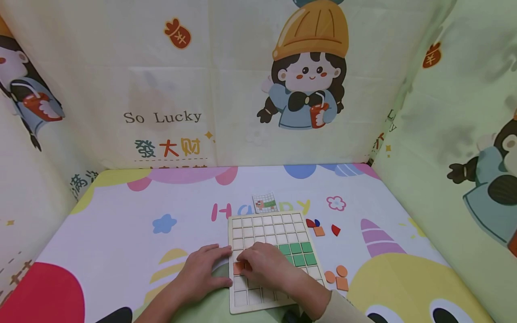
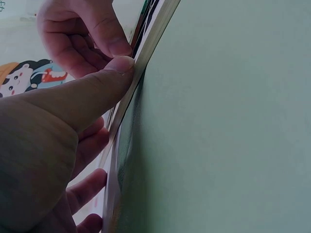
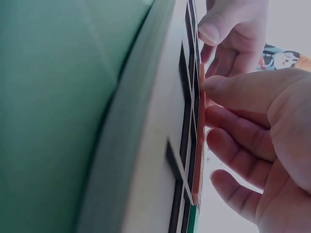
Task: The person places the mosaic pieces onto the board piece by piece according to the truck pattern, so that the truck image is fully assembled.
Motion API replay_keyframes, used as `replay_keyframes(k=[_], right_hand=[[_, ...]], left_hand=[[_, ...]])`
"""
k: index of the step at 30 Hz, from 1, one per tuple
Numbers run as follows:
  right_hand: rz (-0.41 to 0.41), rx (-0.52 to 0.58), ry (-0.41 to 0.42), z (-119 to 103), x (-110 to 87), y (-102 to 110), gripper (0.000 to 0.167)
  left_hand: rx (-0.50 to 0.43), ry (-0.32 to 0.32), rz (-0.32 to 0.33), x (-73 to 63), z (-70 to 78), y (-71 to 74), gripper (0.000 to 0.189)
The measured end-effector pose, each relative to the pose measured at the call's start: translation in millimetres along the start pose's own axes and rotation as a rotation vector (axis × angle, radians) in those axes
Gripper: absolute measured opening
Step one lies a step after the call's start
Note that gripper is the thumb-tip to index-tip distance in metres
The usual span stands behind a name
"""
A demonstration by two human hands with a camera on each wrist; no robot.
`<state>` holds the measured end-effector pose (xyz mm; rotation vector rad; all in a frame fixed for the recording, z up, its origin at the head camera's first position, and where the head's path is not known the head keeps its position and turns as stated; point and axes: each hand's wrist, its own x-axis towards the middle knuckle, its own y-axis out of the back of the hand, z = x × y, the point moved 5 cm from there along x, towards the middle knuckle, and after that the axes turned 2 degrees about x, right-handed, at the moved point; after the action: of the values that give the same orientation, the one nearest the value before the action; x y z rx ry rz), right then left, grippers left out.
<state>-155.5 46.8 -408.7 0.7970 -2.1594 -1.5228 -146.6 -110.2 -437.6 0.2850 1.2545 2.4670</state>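
A pale wooden grid board (image 1: 264,220) lies in front of me, with green square tiles (image 1: 299,259) in cells on its right side. My right hand (image 1: 268,264) reaches over the board to its left columns. Thumb and bent index finger pinch at an orange square tile (image 1: 238,268) in a left-column cell; in the right wrist view the thumb tip is on the orange tile (image 3: 202,92). My left hand (image 1: 202,271) rests at the board's left edge with fingers spread, its thumb (image 2: 119,64) against the rim. The right hand covers several cells.
A small printed pattern card (image 1: 265,203) lies behind the board. Right of it are red pieces (image 1: 335,230), a blue piece (image 1: 317,222) and an orange square (image 1: 319,231). Orange circles (image 1: 341,271) and another orange square (image 1: 342,284) lie nearer. Printed cloth walls (image 1: 238,89) enclose the table.
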Motion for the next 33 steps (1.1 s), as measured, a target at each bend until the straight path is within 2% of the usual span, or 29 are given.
replay_keyframes(k=[12, 18, 26, 33], right_hand=[[-0.023, 0.025, 0.005, 6, -4.0, 0, 0.029], [-0.025, 0.077, -0.066, 16, -13.7, 7, 0.035], [0.042, 0.121, -0.103, 35, -30.1, 29, 0.036], [0.117, 0.132, -0.139, 58, -47.3, 44, 0.038]], left_hand=[[0.008, 0.017, -0.016, 1.1, -1.1, -0.7, 0.069], [0.016, -0.001, -0.009, 0.3, 0.0, 0.0, 0.067], [0.013, -0.029, 0.016, -1.3, 0.9, 0.8, 0.065], [0.013, -0.028, 0.015, -1.2, 2.4, 1.8, 0.064]])
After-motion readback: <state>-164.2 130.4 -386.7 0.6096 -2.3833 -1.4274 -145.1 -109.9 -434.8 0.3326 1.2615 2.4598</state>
